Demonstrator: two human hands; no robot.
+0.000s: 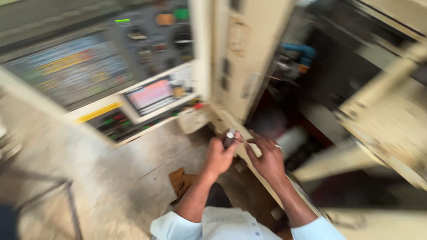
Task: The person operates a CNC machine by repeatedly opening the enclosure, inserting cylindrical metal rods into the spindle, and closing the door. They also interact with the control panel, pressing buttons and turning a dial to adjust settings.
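Note:
The view is motion-blurred. My left hand (219,154) is closed around a small dark cylindrical metal part (229,137) whose shiny end sticks up above my fingers. My right hand (266,156) is just to its right, fingers curled, with a thin pale object (276,145) pinched near the fingertips; what it is I cannot tell. Both hands hover at the lower edge of a beige machine's open enclosure (249,66), in front of a pale cylinder (291,138) inside it.
A control panel (133,66) with a small screen (150,94), coloured buttons and indicator lights stands at the left. A brown cloth (180,181) lies on the grey concrete floor (102,169). A metal frame (66,195) stands at lower left. The beige sliding door (391,120) is at the right.

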